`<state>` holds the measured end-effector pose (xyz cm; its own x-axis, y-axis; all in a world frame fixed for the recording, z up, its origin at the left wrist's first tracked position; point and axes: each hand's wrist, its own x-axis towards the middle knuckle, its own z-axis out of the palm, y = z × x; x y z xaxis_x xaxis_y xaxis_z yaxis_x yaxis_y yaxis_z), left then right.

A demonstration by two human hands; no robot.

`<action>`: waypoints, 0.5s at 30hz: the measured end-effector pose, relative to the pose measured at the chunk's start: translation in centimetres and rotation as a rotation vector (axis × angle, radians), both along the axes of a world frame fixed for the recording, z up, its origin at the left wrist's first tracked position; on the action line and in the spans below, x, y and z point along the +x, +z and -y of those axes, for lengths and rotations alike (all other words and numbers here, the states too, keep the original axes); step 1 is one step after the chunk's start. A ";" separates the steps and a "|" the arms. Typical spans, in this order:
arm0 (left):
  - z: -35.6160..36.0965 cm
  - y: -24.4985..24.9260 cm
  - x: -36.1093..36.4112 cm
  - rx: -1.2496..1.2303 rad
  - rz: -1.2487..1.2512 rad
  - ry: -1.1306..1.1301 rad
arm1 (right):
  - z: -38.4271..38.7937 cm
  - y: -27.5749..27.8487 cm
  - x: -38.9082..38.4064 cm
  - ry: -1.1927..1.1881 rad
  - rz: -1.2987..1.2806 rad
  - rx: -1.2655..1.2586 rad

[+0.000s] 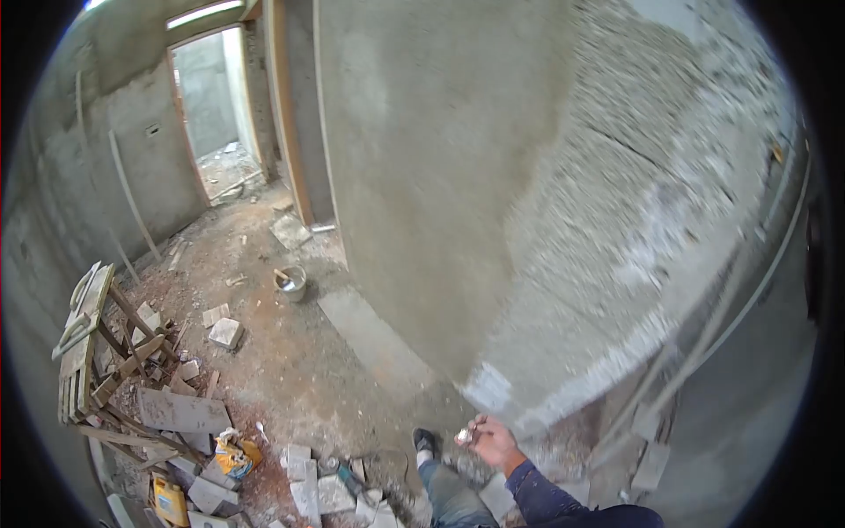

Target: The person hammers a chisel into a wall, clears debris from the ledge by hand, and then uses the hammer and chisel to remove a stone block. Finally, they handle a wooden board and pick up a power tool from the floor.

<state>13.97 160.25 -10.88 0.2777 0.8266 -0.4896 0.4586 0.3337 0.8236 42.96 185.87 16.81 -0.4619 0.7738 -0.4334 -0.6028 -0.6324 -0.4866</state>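
My right hand, below a dark blue sleeve, is at the lower middle of the head view. Its fingers are closed around a small whitish object, too small to identify. The hand is beside my leg and shoe, near the foot of a partly plastered wall. White patches mark the wall's lower edge just above the hand. My left hand is out of view.
A bucket with a tool in it stands on the dirt floor. At left is a wooden trestle with trowels. Blocks, boards, a yellow jug and a green-handled tool lie low. Pipes run along the right.
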 end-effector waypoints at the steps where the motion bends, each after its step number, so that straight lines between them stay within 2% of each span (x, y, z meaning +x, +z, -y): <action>1: -2.2 -0.3 -0.8 0.017 -0.070 0.033 | -2.1 -1.1 -1.2 0.039 -0.001 0.013; 3: -5.8 -0.6 -2.3 0.026 -0.214 0.113 | -6.6 -3.3 -3.9 0.151 -0.074 -0.082; 5: -8.7 -0.2 -1.6 0.016 -0.323 0.170 | -11.7 -3.6 -7.1 0.278 -0.077 -0.068; 8: -7.8 2.1 -0.7 -0.068 -0.502 0.227 | -16.7 0.1 -12.4 0.462 -0.025 -0.043; 9: -11.5 8.2 -1.6 -0.129 -0.425 0.417 | -18.4 2.5 -14.5 0.536 0.029 -0.013; 10: -14.8 10.9 -2.8 -0.089 -0.389 0.535 | -20.1 2.7 -16.5 0.533 -0.022 -0.026; 11: -17.9 13.9 -4.1 0.071 -0.367 0.605 | -22.1 3.8 -18.9 0.542 -0.159 -0.111; 12: -20.5 17.1 -4.7 0.082 -0.348 0.827 | -23.4 5.2 -20.8 0.572 0.052 -0.076; 14: -24.6 19.7 -7.5 0.363 -0.348 0.975 | -27.7 1.8 -24.3 0.766 0.065 0.143; 15: -26.0 22.6 -9.0 0.287 -0.288 1.056 | -28.4 0.5 -25.6 0.790 0.198 0.103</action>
<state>4.98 186.25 11.70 -0.7186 0.6726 -0.1769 0.2444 0.4823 0.8412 17.34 214.22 17.30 -0.8097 0.2925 -0.5088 0.1051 -0.7806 -0.6161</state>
